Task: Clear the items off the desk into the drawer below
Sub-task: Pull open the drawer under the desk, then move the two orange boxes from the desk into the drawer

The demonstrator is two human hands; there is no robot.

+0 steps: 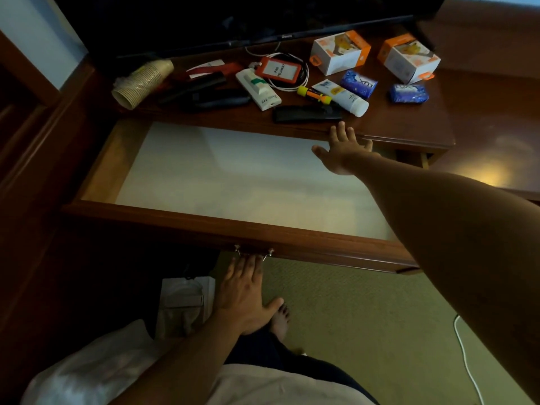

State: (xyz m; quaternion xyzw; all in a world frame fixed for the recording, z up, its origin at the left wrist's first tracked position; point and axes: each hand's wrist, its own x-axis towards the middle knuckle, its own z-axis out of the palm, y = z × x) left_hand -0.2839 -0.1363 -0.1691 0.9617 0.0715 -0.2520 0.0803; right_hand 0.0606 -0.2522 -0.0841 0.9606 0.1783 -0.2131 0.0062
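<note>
The drawer (204, 220) stands pulled out under the desk, its white lining bare. My left hand (245, 290) reaches to the metal handle (253, 253) on the drawer front, fingertips at it. My right hand (342, 150) stretches open over the drawer's far right, fingers at the desk's front edge just below a black remote (306, 114). On the desk lie a stack of paper cups (143, 81), two white tubes (258, 89) (343, 97), an orange badge holder (279, 70), a yellow marker (314, 95), two blue packets (358, 83) (408, 93) and two orange-white boxes (339, 52) (409, 58).
A dark TV screen (233, 21) stands at the back of the desk (409, 124). Dark flat items (204, 89) lie left of the tubes. A white bag (184, 305) sits on the floor under the drawer, and a white cable (464, 355) runs across the carpet at right.
</note>
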